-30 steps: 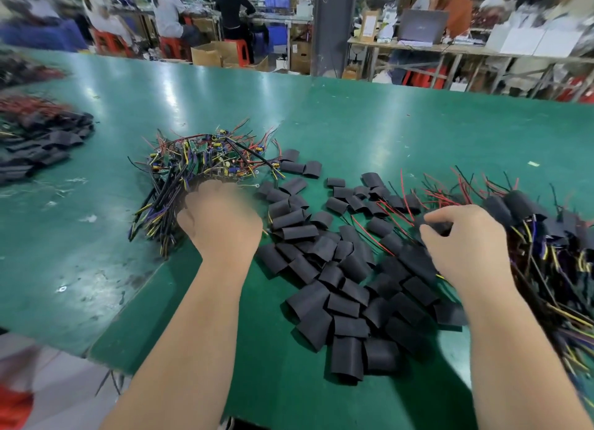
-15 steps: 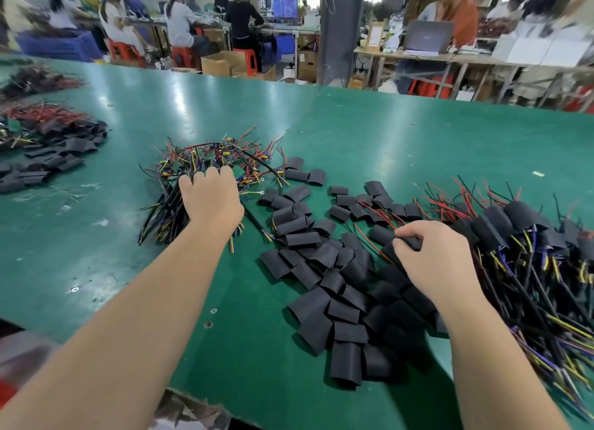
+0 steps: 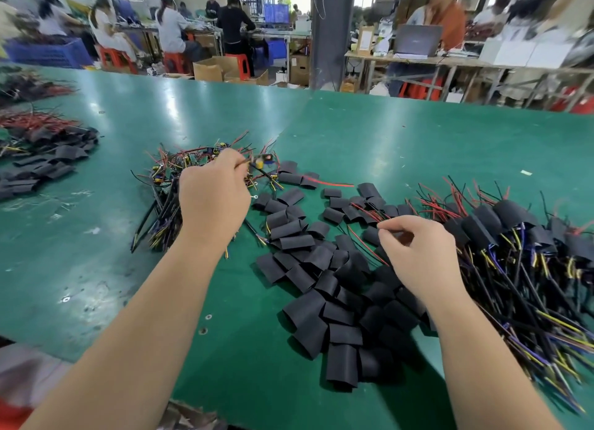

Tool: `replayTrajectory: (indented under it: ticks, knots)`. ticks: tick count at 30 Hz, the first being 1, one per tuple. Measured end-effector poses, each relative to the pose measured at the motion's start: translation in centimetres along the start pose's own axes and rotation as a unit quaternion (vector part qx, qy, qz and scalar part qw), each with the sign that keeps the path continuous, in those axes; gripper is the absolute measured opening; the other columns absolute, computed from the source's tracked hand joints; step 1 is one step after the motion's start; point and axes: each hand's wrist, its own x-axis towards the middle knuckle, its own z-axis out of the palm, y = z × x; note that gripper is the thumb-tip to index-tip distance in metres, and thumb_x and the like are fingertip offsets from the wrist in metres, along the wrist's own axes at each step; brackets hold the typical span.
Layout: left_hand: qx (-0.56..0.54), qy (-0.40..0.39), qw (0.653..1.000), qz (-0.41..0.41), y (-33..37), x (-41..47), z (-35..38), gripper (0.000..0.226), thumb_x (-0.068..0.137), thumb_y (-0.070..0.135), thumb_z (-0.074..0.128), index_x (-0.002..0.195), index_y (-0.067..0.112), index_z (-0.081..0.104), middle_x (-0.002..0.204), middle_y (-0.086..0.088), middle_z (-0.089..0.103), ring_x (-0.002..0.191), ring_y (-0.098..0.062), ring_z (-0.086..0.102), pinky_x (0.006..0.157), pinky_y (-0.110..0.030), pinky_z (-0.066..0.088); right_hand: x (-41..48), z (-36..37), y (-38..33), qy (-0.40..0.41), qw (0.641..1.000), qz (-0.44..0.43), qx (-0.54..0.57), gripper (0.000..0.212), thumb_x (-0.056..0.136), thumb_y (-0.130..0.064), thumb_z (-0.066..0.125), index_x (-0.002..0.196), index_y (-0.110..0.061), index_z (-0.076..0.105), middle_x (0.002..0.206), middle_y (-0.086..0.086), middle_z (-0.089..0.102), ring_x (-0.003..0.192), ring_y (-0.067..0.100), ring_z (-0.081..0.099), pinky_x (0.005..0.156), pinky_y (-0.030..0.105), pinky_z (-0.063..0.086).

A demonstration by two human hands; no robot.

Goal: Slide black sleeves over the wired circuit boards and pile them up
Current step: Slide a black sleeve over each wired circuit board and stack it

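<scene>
My left hand [image 3: 213,201] is above a tangled heap of bare wired circuit boards [image 3: 167,179] and pinches one wired board [image 3: 262,163], lifted and blurred, by its wires. Loose flat black sleeves [image 3: 321,269] lie scattered in the middle of the green table [image 3: 385,146]. My right hand [image 3: 421,253] hovers over the sleeves with thumb and forefinger pinched; a dark sleeve edge shows under the fingers, but a grip cannot be made out. To the right lies the pile of sleeved boards [image 3: 514,236] with black, red and yellow wires fanning out.
Another heap of black sleeves and red wires [image 3: 41,153] lies at the table's far left. The table's near edge runs diagonally at bottom left. People sit at benches beyond the far edge, with cardboard boxes [image 3: 212,68], red stools and a grey pillar [image 3: 331,34].
My left hand rose off the bare-board heap and shifted right, pulling one wired board up by its wires. My right hand moved left from the sleeved pile onto the loose sleeves.
</scene>
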Motion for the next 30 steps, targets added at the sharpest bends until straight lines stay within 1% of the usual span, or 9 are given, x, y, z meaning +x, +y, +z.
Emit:
replayTrajectory:
  ticks: [3,7,11,13,17,23,26,28,30]
  knots:
    - [-0.148,-0.042,0.988,0.019,2.8,-0.3,-0.7,0.014,0.095,0.014,0.051,0.096,0.012,0.065,0.082,0.001,0.072,0.069,-0.016,0.064,0.072,-0.031,0.049,-0.4,0.7,-0.8,-0.115,0.971,0.055,0.202,0.016,0.087,-0.012,0.066,0.099,-0.019,0.074,0.068,-0.006,0.071,0.060,0.006,0.062,0.061,0.019,0.048]
    - [-0.196,-0.223,0.953,0.063,4.9,-1.2,0.0,0.019,0.094,0.012,0.051,0.085,0.018,0.067,0.069,0.012,0.067,0.053,0.006,0.050,0.052,-0.009,0.032,-0.9,1.9,-1.3,-0.166,0.905,0.052,0.388,0.057,0.083,-0.005,0.069,0.130,-0.032,0.052,0.111,0.000,0.069,0.085,0.012,0.064,0.075,0.024,0.049]
    - [-0.161,-0.337,0.924,0.084,5.0,-2.9,1.4,0.020,0.095,0.019,0.052,0.084,0.019,0.069,0.069,0.015,0.067,0.059,0.010,0.051,0.054,-0.009,0.033,-0.5,1.7,-1.4,-0.090,0.922,-0.015,0.377,0.028,0.085,0.001,0.065,0.097,-0.025,0.071,0.098,-0.004,0.074,0.082,0.006,0.064,0.077,0.018,0.050]
    - [-0.162,-0.347,0.920,0.090,5.1,-3.6,1.8,0.020,0.095,0.025,0.053,0.087,0.018,0.071,0.072,0.011,0.069,0.061,0.004,0.053,0.059,-0.013,0.037,-0.5,1.9,-1.2,-0.071,0.937,-0.026,0.340,0.021,0.090,-0.007,0.063,0.077,-0.021,0.071,0.092,-0.008,0.074,0.081,0.006,0.066,0.075,0.020,0.051]
    - [-0.188,-0.304,0.930,0.090,5.7,-4.6,2.4,0.017,0.094,0.025,0.056,0.103,0.024,0.071,0.089,0.010,0.070,0.078,-0.008,0.058,0.075,-0.028,0.044,-0.3,2.3,-1.0,-0.042,0.922,0.036,0.383,0.027,0.093,-0.012,0.060,0.071,-0.022,0.072,0.079,0.001,0.073,0.075,0.014,0.068,0.069,0.026,0.053]
    - [-0.233,-0.228,0.945,0.032,5.6,-5.7,3.4,0.012,0.089,0.018,0.063,0.094,0.019,0.075,0.073,0.009,0.069,0.062,-0.008,0.055,0.062,-0.023,0.042,0.0,2.7,-1.1,-0.066,0.867,0.098,0.483,0.025,0.094,-0.006,0.056,0.073,-0.013,0.068,0.077,0.005,0.072,0.069,0.016,0.069,0.057,0.021,0.051]
    - [-0.223,-0.218,0.950,0.031,5.3,-6.4,3.5,0.012,0.090,0.019,0.062,0.093,0.018,0.074,0.076,0.004,0.072,0.067,-0.013,0.060,0.066,-0.032,0.047,0.0,2.9,-0.7,-0.064,0.901,0.097,0.417,0.017,0.093,-0.009,0.059,0.079,-0.011,0.069,0.074,0.001,0.072,0.069,0.015,0.069,0.060,0.023,0.053]
    - [-0.197,-0.199,0.960,0.023,4.7,-6.5,3.4,0.013,0.091,0.020,0.060,0.091,0.018,0.073,0.075,0.009,0.071,0.072,-0.012,0.063,0.067,-0.031,0.051,0.1,2.8,-0.1,-0.060,0.971,0.043,0.226,0.013,0.091,-0.012,0.063,0.080,-0.015,0.071,0.074,-0.005,0.071,0.071,0.013,0.068,0.067,0.017,0.052]
    - [-0.179,-0.160,0.971,0.000,3.9,-6.3,3.2,0.014,0.092,0.020,0.059,0.088,0.019,0.072,0.070,0.013,0.068,0.068,-0.010,0.062,0.064,-0.026,0.049,0.0,2.1,0.2,-0.034,0.999,-0.018,0.031,0.009,0.088,-0.012,0.065,0.083,-0.017,0.070,0.076,-0.010,0.068,0.071,0.004,0.062,0.067,0.001,0.042]
